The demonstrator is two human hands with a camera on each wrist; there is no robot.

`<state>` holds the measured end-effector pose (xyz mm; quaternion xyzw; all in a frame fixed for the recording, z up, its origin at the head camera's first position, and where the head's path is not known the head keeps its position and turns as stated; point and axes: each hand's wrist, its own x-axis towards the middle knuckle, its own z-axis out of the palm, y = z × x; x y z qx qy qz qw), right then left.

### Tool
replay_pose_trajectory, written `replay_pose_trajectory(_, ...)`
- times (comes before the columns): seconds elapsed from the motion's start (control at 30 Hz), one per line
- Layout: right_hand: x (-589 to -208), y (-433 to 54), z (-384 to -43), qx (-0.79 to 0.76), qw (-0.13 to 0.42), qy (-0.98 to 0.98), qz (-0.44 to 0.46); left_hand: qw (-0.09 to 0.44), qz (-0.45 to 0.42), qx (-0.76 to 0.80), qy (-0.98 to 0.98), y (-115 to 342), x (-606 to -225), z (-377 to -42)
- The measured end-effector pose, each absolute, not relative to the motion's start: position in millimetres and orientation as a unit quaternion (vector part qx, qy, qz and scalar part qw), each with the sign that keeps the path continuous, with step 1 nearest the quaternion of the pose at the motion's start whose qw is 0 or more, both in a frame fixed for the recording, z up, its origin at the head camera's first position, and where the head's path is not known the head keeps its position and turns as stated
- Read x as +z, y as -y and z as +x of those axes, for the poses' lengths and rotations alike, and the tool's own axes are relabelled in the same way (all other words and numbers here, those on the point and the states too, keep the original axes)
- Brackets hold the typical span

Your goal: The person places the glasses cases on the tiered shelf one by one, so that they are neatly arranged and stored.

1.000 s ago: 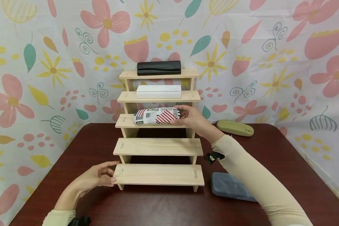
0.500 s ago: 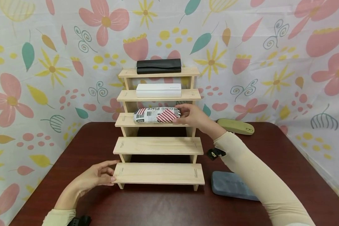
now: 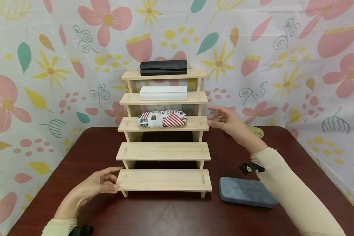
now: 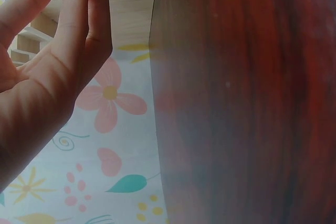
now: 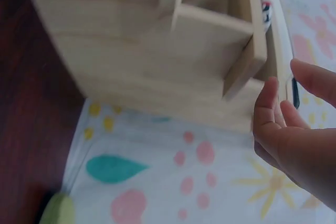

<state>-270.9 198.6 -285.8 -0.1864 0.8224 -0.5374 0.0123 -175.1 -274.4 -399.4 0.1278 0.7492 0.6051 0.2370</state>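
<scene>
Now, line by line:
Right hand (image 3: 228, 123): fingers loose and spread, holding nothing, just beside the rack's right edge.
Left hand (image 3: 98, 185): straight fingertips touching the bottom step (image 3: 164, 180).
Printed case (image 3: 161, 119): lying flat on the middle step (image 3: 197, 124).
Handling: I judge it light, stiff, smooth; I'd grip across its long sides.

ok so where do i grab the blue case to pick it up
Probably across its middle, coming from above with the right hand: thumb on one long edge, fingers on the other. The blue case lies flat on the table right of the rack, clear of it, with both long sides free. It is long and narrow, so a mid grip should keep it level.
</scene>
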Motion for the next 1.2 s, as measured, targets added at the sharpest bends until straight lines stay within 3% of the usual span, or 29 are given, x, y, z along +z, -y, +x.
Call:
replay_pose_trajectory(0.5,-311.1,-276.3,-236.6,-0.502,0.049,-0.856,-0.114,0.234,0.135,0.606,-0.748,274.6,-399.7,-174.2)
replay_pose_trajectory(0.83,-330.7,-316.1,-216.6,-0.503,0.082,-0.847,-0.151,0.234,0.138,0.605,-0.748,273.8,-399.3,-174.9)
replay_pose_trajectory(1.2,-359.1,-344.3,-196.0,-0.547,0.160,-0.808,-0.148,0.239,0.130,0.602,-0.750,274.1,-397.8,-174.4)
